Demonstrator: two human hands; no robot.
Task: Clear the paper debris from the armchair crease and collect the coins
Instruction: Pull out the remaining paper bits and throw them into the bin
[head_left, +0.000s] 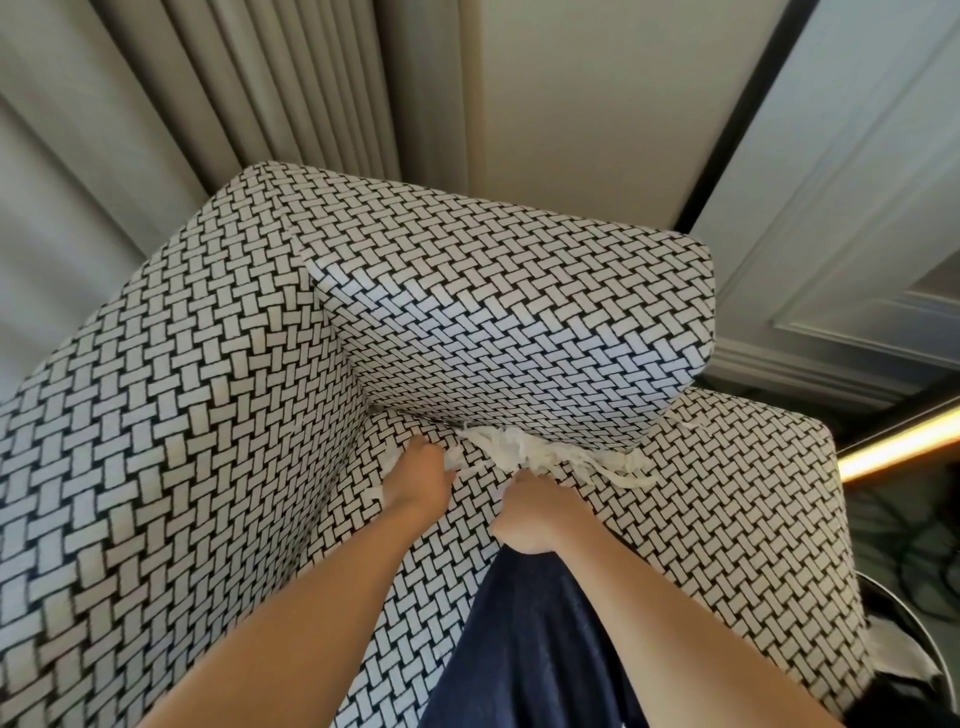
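I see both bare hands down at the crease (410, 417) of the armchair (171, 415), where the seat (441, 571) meets the back cushion (519, 312). Paper (524, 448): white shredded bunch lying along the crease, from approx its middle out toward its R end, w/ a loose tail trailing just below the crease on the seat. More white scraps show at the crease's L end, right beside the L hand (422, 475) on both sides of it

L hand: back toward me, fingers pointed into the crease's L end, tips hidden against fabric & paper. It's touching paper, but I can't tell if it's gripping any or just pushing in. R hand (535, 512): just below the crease's middle, fingers curled tight w/ the near end of the bunch running into them, so it's clamped on the paper; thumb sticks out sideways toward the L

Dark blue cloth (519, 649) runs from under the R hand, well below the crease, to the frame's bottom. Above the crease, beyond the cushion: pleated curtain (270, 104) & pale panelled wall (831, 208). Off the crease's R end, past the chair arm (727, 509): a glowing amber strip (898, 447) & a dark round thing (914, 649), too blurred to ID
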